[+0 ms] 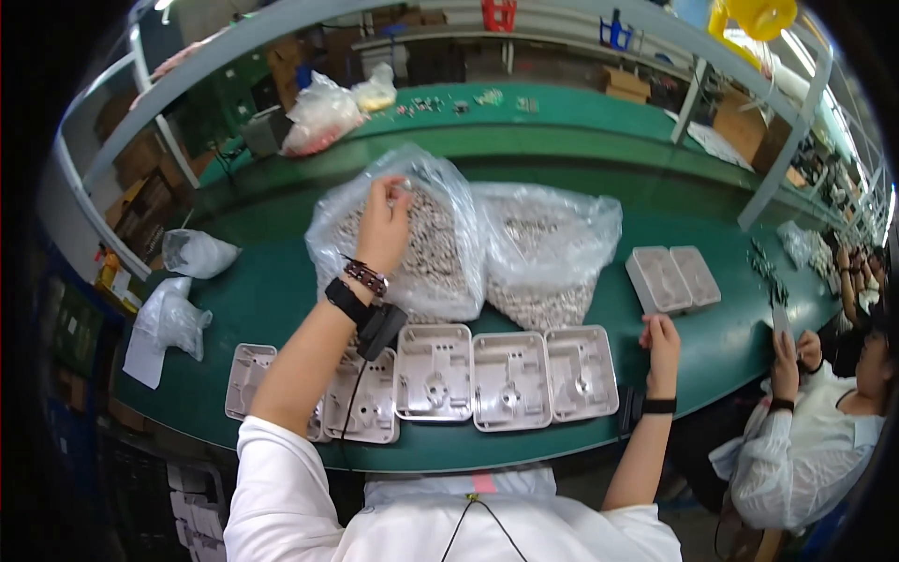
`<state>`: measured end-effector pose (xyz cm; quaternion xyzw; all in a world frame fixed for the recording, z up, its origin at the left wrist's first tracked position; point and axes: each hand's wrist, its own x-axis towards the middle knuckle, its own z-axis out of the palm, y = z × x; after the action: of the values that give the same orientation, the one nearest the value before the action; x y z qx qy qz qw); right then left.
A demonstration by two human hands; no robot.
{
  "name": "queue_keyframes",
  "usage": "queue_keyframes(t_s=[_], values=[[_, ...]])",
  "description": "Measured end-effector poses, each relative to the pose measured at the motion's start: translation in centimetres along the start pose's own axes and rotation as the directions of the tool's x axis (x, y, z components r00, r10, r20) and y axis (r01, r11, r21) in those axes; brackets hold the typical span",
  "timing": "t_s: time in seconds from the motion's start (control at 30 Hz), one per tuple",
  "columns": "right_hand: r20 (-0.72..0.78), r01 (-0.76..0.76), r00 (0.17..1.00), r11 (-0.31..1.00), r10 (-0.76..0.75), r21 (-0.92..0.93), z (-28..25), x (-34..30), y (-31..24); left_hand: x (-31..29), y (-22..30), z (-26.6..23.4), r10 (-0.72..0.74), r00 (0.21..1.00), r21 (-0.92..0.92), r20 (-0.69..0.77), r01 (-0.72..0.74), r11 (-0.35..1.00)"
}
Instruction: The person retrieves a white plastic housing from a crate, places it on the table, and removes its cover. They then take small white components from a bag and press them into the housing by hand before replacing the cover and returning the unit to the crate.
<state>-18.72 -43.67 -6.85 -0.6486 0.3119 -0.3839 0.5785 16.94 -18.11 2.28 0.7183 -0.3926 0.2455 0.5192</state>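
My left hand (386, 228) reaches over an opened clear plastic bag (323, 234) full of small grey parts (435, 245). Its fingertips are pinched together near the bag's far side; whatever lies between them is too small to make out. Along the table's near edge runs a row of several grey box-shaped housings (434, 412), open side up, partly covered at the left by my left forearm. Just right of the row, my right hand (663, 348) is raised with its fingers curled together; I cannot make out anything in them. Both wrists wear black bands.
A second clear bag (548, 253) of small grey parts stands beside the first. Two more housings (660, 281) sit farther right on the green table (449, 456). Crumpled plastic bags (198, 253) lie at the left. A co-worker (796, 440) sits at the right; a metal frame rises behind.
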Motion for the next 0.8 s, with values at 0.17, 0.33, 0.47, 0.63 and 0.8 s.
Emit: queue_keyframes(t_s=[0.17, 0.33, 0.47, 0.63, 0.8], values=[[-0.037, -0.033, 0.999, 0.998, 0.035, 0.057, -0.2, -0.4, -0.4, 0.2, 0.9, -1.2, -0.374, 0.925, -0.425, 0.072, 0.368, 0.827], [-0.321, 0.199, 0.934, 0.975, -0.157, 0.102, -0.2, -0.9, -2.6, -0.3, 4.8, -4.1, -0.584, 0.707, -0.777, 0.399, 0.598, 0.194], [-0.229, 0.531, 0.804, 0.836, -0.549, -0.141, 4.8, -9.6, -11.1, -4.5, 14.1, -4.8, -0.498, 0.635, -0.785, 0.59, 0.595, -0.171], [0.374, 0.684, 0.641, 0.72, -0.67, 0.119, 13.1, -17.4, -12.8, -12.7, 19.0, -5.4, -0.384, 0.535, -0.658, 0.752, 0.594, -0.463], [0.35, 0.749, 0.613, 0.662, -0.709, 0.028, 15.0, -19.2, -10.6, -16.9, 19.3, -5.2, -0.373, 0.517, -0.619, 0.77, 0.463, -0.634]])
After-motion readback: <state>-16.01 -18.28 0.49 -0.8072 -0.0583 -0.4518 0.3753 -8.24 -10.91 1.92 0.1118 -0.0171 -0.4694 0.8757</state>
